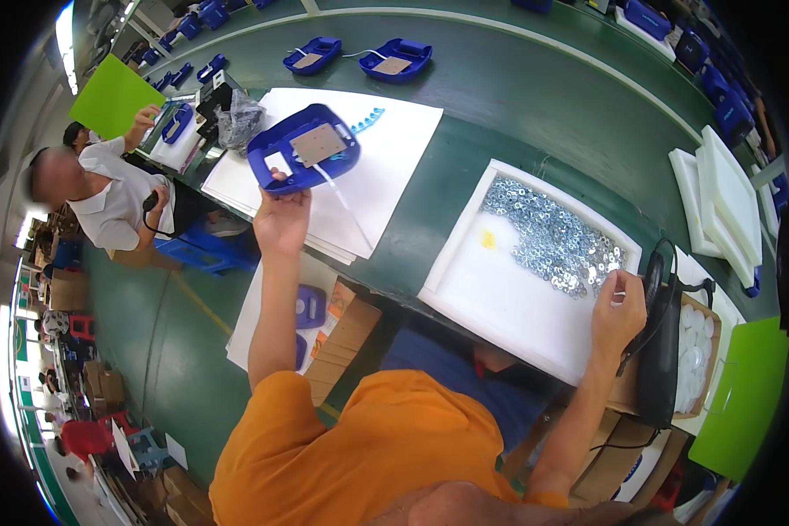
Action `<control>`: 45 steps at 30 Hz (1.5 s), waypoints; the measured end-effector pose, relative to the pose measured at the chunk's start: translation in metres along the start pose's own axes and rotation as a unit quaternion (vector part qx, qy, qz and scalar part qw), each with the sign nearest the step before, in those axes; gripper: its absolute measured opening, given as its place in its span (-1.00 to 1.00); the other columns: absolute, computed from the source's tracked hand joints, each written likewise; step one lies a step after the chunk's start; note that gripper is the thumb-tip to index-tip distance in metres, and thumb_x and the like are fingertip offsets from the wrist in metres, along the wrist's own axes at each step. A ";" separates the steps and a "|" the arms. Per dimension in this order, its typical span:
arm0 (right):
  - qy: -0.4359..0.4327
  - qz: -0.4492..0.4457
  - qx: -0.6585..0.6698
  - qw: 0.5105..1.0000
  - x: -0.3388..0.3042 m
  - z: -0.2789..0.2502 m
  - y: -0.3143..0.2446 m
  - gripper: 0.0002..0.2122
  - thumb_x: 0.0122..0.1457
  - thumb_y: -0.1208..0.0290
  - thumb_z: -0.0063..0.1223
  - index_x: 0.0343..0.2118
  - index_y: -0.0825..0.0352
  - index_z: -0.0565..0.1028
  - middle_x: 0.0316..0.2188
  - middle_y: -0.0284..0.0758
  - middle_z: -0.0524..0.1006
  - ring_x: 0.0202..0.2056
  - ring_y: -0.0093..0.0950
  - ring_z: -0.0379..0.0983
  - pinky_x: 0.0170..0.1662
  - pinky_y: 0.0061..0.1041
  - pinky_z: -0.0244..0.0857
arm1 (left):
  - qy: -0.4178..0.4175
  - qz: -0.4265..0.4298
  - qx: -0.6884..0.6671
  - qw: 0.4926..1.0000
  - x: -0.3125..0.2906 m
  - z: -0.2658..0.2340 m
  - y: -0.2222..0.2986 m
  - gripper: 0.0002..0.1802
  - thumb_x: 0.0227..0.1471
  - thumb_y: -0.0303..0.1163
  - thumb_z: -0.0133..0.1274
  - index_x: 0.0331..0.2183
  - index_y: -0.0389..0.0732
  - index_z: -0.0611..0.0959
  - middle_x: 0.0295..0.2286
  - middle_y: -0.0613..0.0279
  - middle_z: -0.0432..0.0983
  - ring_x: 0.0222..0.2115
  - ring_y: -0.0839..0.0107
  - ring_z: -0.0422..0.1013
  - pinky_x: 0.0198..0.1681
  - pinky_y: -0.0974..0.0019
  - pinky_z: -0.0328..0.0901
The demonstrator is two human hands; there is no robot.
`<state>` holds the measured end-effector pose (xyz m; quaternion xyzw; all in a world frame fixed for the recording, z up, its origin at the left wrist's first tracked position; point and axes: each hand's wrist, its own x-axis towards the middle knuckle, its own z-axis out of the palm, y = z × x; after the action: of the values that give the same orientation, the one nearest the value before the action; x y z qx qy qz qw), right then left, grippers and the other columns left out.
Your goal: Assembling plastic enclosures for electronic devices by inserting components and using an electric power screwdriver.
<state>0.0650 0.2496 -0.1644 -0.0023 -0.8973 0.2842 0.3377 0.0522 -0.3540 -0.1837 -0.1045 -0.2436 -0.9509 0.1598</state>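
Note:
My left hand [282,219] grips the near edge of a blue plastic housing [263,162], held tilted over the white sheets [394,145]. Inside the housing sits a tan board [318,145], and a white cable [346,206] trails from it. A short row of light-blue pieces [368,120] lies on the sheets beside the housing. My right hand [620,316] is over the right side of a white foam tray [508,311], its fingertips pinched together next to a pile of small shiny metal washers [552,237]. What lies between those fingertips is too small to make out.
Two more blue housings with boards [396,61] stand on the green bench beyond. At the right are a black device with cables [662,351], a box of white round parts [694,351] and stacked foam trays [719,206]. A co-worker [114,197] sits at the left.

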 end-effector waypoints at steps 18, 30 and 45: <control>-0.036 -0.016 0.046 0.998 -0.002 -0.001 -0.008 -0.96 0.31 0.53 0.33 -0.25 0.34 0.66 -0.34 -0.25 0.67 -0.36 -0.27 0.63 -0.32 -0.34 0.50 | 0.409 0.144 0.160 0.887 0.046 -0.126 0.195 -0.69 0.45 -0.35 0.21 0.10 -0.30 0.63 -0.03 0.04 0.59 -0.11 0.15 0.58 0.20 0.04 0.57; -0.045 -0.015 0.028 0.998 -0.001 -0.003 -0.009 -0.95 0.29 0.51 0.36 -0.27 0.30 0.67 -0.37 -0.28 0.67 -0.36 -0.30 0.66 -0.31 -0.31 0.53 | 0.022 0.223 0.780 0.584 0.092 -0.020 -0.003 -0.53 0.25 -0.53 0.27 0.19 -0.23 0.73 0.17 0.03 0.68 0.23 0.06 0.55 0.38 0.08 0.36; -0.069 -0.024 0.014 0.997 -0.003 0.000 -0.006 -0.94 0.23 0.51 0.36 -0.30 0.28 0.65 -0.35 -0.21 0.66 -0.30 -0.09 0.67 -0.24 -0.14 0.54 | -0.150 0.033 0.963 0.221 0.284 -0.003 -0.178 -0.46 0.25 -0.54 0.20 0.24 -0.06 0.70 0.26 0.08 0.60 0.37 0.05 0.42 0.59 -0.35 0.00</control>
<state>0.0685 0.2440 -0.1633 0.0438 -0.9141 0.2884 0.2815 -0.2749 -0.2800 -0.1844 -0.0198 -0.9901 0.0459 0.1310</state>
